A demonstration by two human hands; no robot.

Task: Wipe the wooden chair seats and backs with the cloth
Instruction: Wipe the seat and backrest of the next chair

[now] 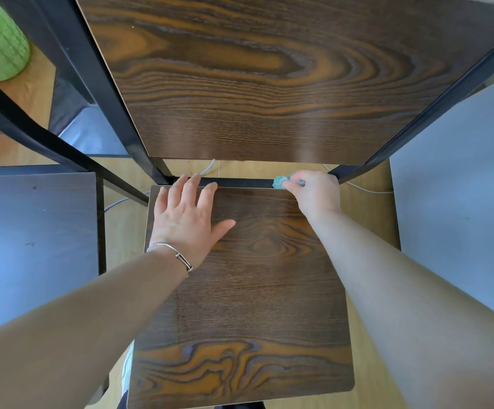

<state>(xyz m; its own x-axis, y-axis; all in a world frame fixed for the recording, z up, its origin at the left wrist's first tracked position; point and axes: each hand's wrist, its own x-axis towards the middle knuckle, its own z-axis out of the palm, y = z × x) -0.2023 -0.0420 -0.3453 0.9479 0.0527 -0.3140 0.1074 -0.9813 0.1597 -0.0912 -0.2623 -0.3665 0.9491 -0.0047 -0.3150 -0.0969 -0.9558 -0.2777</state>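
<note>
Left hand point(185, 214) lies flat, fingers spread, on the seat point(248, 305); right hand point(313, 190) pinches the cloth point(281, 182) (teal, bunched) at the seat's back edge.

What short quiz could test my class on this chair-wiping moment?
1. True or false: the left hand lies flat on the chair seat.
2. Where is the cloth? A) at the seat's front edge; B) at the seat's rear edge, by the black bar; C) under the left hand.
3. Fill in: the cloth is gripped by the ___ hand.
Key: 1 true; 2 B; 3 right: the right hand grips it.
</note>
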